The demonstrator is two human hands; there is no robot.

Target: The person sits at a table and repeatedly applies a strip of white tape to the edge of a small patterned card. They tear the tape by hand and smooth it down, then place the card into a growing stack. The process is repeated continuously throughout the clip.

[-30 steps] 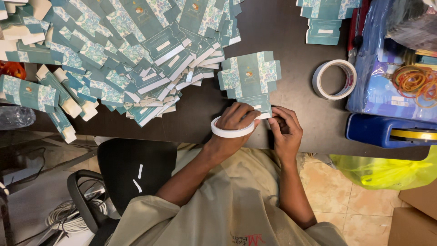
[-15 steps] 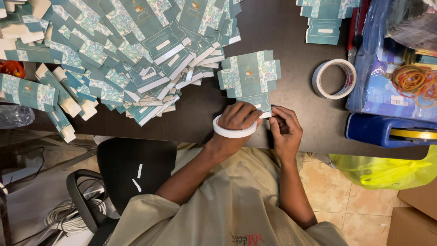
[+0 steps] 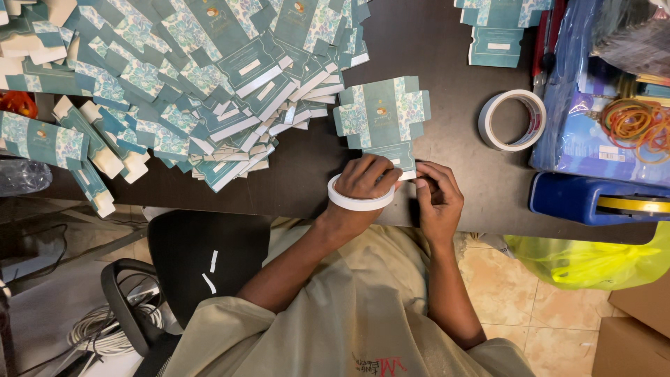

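Fingers (image 3: 391, 178) of both hands meet at the lower flap of a flat teal carton blank (image 3: 382, 115), centre of frame, on the dark bench (image 3: 447, 56).

Head view:
- Left hand (image 3: 366, 180): curled, fingers closed over a white tape roll (image 3: 359, 202) that rings the hand near the wrist; fingertips press on the blank's bottom flap.
- Right hand (image 3: 436, 195): fingertips pinched at the same flap edge, on a small white strip; exact contact hidden by the fingers.
- Carton blank: lies flat, just above the hands, apart from the pile.

Handling, judged: thin printed card, light, stiff along panels, creases easily at the folds; best held by flap edges, flat against the bench. Tape roll light, rigid ring.

Count:
- Tape rolls: two, one at the left hand, a second roll (image 3: 511, 120) right of centre, apart.
- Blanks: one in work; a heap (image 3: 188, 84) upper left, too overlapped to count; a small stack (image 3: 499, 31) at top right.
- Rubber bands (image 3: 635, 126): a bunch, uncounted.
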